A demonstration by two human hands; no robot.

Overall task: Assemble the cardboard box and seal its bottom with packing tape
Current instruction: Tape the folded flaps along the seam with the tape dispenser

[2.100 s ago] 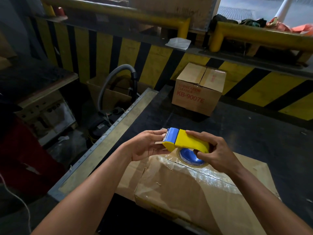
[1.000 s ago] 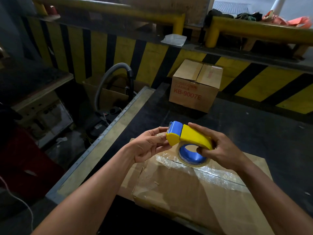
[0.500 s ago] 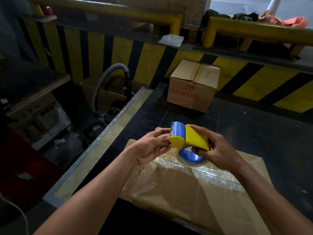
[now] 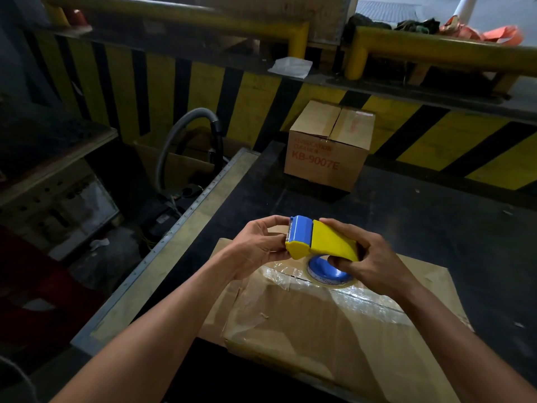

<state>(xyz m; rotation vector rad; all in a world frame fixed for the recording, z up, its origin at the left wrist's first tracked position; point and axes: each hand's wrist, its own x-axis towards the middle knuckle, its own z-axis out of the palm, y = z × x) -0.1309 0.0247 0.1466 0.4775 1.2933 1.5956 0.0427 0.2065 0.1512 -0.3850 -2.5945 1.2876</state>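
Head view: right hand [image 4: 374,257] grips yellow-and-blue plastic tape dispenser [image 4: 319,242]; left hand [image 4: 258,245] pinches its blade end. Taped brown cardboard box [image 4: 334,324] at 6 o'clock below hands, seam running 10-to-4.

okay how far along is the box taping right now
Done: the near box is folded, with clear tape already across its seam. In hand: right hand grips the dispenser above it; left hand fingers its blade end. Left: probably more strips, though the edges are hard to judge.
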